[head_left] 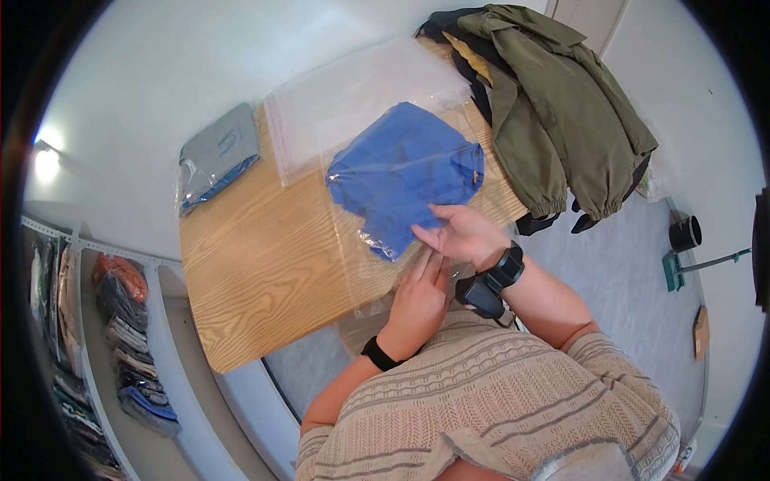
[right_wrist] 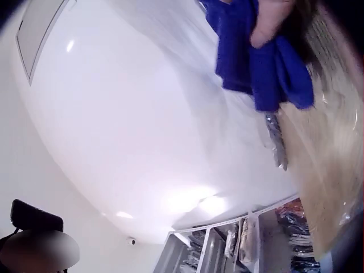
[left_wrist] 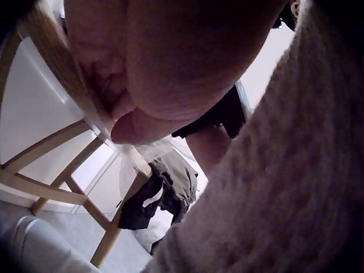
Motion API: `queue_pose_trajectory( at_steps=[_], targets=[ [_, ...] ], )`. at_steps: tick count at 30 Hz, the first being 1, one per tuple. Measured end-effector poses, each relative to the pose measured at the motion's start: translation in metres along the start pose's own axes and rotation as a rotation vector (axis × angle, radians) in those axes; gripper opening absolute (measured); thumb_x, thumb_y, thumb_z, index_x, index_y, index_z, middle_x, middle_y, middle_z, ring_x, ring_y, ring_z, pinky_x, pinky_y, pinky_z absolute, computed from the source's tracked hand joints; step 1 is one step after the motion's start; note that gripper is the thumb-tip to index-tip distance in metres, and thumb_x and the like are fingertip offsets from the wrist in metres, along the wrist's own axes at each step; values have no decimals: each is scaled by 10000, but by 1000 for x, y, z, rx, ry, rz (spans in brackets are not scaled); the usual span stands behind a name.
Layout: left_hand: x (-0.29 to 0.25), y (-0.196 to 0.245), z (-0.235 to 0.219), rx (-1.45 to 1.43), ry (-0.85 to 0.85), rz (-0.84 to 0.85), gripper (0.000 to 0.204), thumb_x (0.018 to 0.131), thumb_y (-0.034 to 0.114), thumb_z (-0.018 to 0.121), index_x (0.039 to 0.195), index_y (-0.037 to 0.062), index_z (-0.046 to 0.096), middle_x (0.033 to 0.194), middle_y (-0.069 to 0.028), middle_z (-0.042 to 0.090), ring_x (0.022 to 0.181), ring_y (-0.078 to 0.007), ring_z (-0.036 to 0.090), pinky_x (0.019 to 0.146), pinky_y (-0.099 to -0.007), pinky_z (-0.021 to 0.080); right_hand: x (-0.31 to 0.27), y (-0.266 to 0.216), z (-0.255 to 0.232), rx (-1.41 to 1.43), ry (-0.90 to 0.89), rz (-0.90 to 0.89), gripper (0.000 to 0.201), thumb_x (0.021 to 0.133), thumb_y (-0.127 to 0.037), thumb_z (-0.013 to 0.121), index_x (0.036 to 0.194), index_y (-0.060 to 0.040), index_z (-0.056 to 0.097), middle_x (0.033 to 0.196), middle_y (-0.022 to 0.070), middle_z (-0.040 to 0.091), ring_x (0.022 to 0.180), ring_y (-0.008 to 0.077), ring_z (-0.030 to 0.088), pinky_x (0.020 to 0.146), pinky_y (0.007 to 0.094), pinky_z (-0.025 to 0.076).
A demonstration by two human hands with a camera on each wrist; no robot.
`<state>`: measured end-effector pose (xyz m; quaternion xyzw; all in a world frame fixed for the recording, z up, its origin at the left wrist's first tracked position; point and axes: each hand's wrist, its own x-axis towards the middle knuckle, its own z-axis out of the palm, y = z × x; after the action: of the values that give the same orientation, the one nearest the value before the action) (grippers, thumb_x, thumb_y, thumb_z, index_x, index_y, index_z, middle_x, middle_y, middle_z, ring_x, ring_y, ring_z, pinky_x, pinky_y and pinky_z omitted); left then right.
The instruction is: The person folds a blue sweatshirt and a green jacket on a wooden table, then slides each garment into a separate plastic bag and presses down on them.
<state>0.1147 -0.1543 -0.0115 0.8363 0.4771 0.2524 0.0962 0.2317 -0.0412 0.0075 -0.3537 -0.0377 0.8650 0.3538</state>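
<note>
Lying at the table's far left corner is a grey bagged garment (head_left: 218, 154), well apart from the work. Nearer the middle, the blue garment (head_left: 405, 176) is sitting in a clear plastic bag (head_left: 377, 240) on the wooden table (head_left: 257, 264). The left hand (head_left: 419, 301) is pressing the bag's near end with straight fingers, while the right hand (head_left: 464, 234) is resting open on the blue cloth. The bundle is probably light, soft and slippery; gripping the bag's open edge looks safest. An olive jacket (head_left: 553, 104) is draping off the right end.
</note>
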Motion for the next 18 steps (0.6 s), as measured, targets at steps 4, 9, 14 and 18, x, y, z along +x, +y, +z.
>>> queue_pose_trajectory(
  at_steps=[4,9,14,18],
  targets=[
    [-7,-7,5,-18,67,64,425,682,21,617,1097,-51,552,1239,-220,482,1141,-400,454,927,-444,408,10,29,-1,561,-203,-182,275,955,-109,477,1203,-4,421,1232,136,487,1125,306,502,1035,471,390],
    [-20,-12,11,-268,-106,-91,290,709,36,609,990,-16,568,1040,-200,546,992,-399,510,793,-449,427,-13,42,13,47,-273,122,326,955,-116,482,1247,8,408,1259,145,479,1170,321,480,1063,473,355],
    [-15,1,3,-243,-1,-38,298,718,36,602,1009,-15,566,975,-202,577,955,-393,536,790,-453,434,0,36,5,130,-184,-4,306,962,-67,441,1250,22,391,1292,176,442,1194,313,454,1040,463,393],
    [-15,17,-6,-573,-64,-285,286,732,42,607,1012,-2,572,945,-173,596,927,-378,562,795,-440,458,26,30,0,474,-219,-48,325,972,-122,449,1244,46,391,1262,199,462,1178,304,474,1051,414,399]
  ],
)
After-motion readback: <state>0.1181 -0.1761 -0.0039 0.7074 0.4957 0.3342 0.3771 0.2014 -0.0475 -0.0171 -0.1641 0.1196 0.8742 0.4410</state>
